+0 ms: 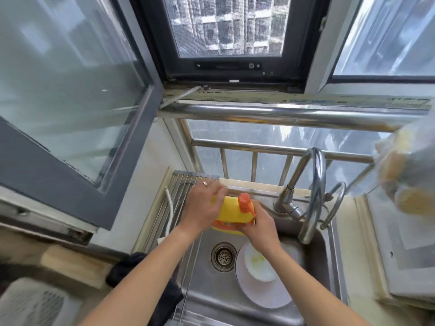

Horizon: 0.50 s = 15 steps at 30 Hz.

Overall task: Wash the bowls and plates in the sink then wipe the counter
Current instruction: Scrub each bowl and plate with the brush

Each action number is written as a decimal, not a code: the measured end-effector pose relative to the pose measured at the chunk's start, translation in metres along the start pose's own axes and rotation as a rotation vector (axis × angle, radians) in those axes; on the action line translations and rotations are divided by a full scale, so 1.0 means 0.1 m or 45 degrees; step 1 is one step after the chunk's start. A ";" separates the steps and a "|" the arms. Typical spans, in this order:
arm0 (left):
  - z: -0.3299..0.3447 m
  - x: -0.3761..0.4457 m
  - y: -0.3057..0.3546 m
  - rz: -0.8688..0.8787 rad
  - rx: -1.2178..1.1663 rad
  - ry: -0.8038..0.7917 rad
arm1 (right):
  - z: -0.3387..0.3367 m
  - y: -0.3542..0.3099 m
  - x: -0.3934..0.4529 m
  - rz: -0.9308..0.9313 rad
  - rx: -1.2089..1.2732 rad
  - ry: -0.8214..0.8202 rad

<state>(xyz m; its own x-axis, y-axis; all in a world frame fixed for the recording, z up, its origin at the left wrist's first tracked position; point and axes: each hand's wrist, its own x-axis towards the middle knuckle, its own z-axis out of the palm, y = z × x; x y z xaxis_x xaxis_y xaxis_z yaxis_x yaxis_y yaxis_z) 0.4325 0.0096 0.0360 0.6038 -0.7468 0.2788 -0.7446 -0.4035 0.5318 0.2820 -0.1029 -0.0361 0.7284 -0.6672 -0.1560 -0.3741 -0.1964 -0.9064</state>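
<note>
Left hand [203, 203] lies open-fingered on the yellow bottle [231, 211] — right hand [260, 225] grips its side above the sink [313, 274].

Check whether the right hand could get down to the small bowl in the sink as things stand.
Probably yes, once free: the right hand grips the yellow bottle, but the bowl lies uncovered on the plate just below that wrist.

We see a brushed stainless steel sink [313, 250] with a shiny chrome faucet [315, 184], a glossy yellow plastic detergent bottle [231, 211] with an orange cap, a smooth glazed white bowl [259, 267] on a glossy plate [263, 295], a metal-rod drying rack [181, 187] and a polished steel railing [282, 114].
</note>
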 end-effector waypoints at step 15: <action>0.13 -0.74 -1.30 -0.966 0.185 -0.360 | 0.60 -0.73 0.48 -0.078 0.078 0.265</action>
<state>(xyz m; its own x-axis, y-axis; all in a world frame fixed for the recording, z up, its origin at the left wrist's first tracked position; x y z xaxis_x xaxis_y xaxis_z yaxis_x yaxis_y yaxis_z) 0.4810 0.1107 -0.0638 0.8776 -0.3409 -0.3371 -0.2041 -0.9019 0.3805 0.3788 -0.0769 -0.0009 0.6122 -0.7904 -0.0213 -0.2923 -0.2011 -0.9349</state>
